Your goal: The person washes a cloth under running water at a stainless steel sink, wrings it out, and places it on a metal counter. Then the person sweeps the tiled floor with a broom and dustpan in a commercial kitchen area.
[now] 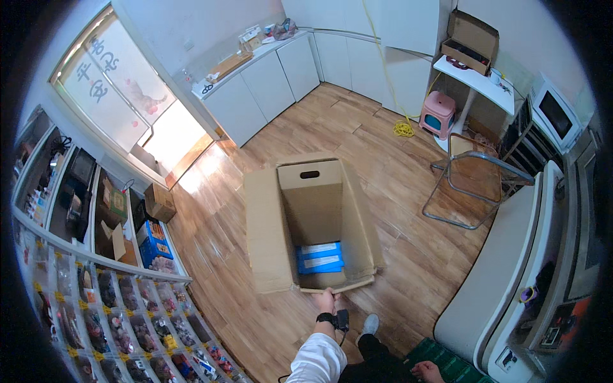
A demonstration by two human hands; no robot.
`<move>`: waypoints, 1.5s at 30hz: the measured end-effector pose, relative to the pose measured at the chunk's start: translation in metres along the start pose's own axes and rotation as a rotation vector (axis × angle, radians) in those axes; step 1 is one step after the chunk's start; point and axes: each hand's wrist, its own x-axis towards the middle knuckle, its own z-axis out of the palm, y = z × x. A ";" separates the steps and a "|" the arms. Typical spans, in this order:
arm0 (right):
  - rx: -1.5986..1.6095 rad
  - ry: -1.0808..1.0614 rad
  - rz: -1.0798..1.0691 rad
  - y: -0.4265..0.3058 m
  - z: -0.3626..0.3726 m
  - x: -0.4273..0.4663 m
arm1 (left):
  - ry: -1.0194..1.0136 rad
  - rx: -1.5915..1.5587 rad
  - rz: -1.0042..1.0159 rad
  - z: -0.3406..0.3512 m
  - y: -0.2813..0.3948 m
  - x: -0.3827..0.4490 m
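Observation:
My left hand (326, 301) grips the near rim of a large open cardboard box (268, 230). A black wristband and a small dark device sit on that wrist, below a white sleeve. The box's flaps are spread, and its far wall has an oval hand slot (310, 174). Flat blue packages (320, 268) with white labels lie on the box's bottom, towards the near end. My right hand (427, 372) hangs low at the bottom edge, over a dark green crate-like object (426, 352), its fingers loosely curled and partly cut off by the frame.
Clear-fronted drawers (139, 330) and shelves (91, 210) line the left side. A doorway with a curtain (119, 72) is at the back left. On the right stand a metal-framed folding chair (474, 177), a pink stool (437, 112) and a pale padded panel (493, 268). A yellow cable (403, 128) lies coiled.

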 end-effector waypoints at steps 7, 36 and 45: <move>-0.014 0.126 0.051 0.011 -0.003 0.007 | -0.298 0.067 -0.051 0.070 -0.031 -0.003; -0.541 0.081 -0.047 -0.397 0.107 0.165 | -1.079 0.401 -0.410 0.182 0.114 0.244; -0.902 -0.483 -0.215 -0.570 0.193 0.337 | -0.057 -0.407 -0.036 -0.009 0.321 0.077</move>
